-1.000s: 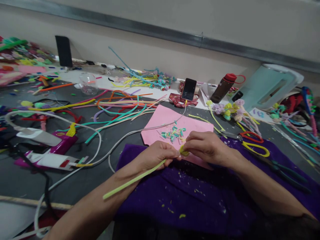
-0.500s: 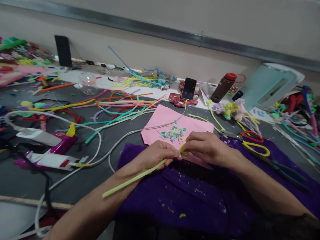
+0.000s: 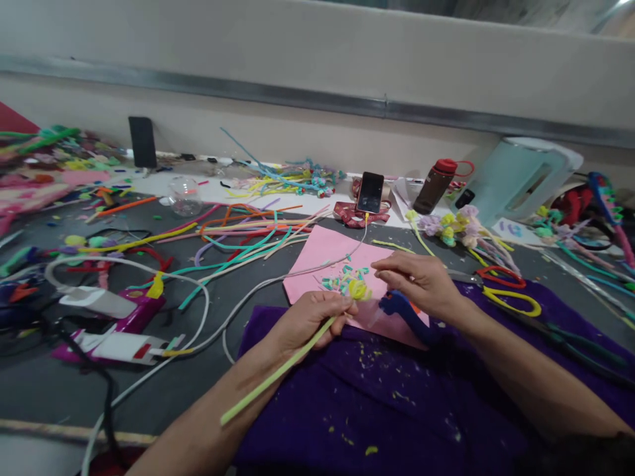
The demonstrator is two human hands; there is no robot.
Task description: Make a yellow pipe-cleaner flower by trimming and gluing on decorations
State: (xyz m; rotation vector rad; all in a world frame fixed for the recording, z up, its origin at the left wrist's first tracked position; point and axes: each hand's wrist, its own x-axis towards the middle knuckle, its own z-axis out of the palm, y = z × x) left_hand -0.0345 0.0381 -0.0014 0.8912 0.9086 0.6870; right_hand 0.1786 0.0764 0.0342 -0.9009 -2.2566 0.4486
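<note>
Up comes my right hand [image 3: 419, 281] off the yellow flower [image 3: 358, 289], fingers parted! My left hand [image 3: 315, 314] pinches its lime pipe-cleaner stem [image 3: 276, 375].

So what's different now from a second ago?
The right hand let go of the yellow piece and moved away to the right, so more of that piece shows. The left hand still holds the yellow-green stem. The pink sheet and bottle stayed put.
</note>
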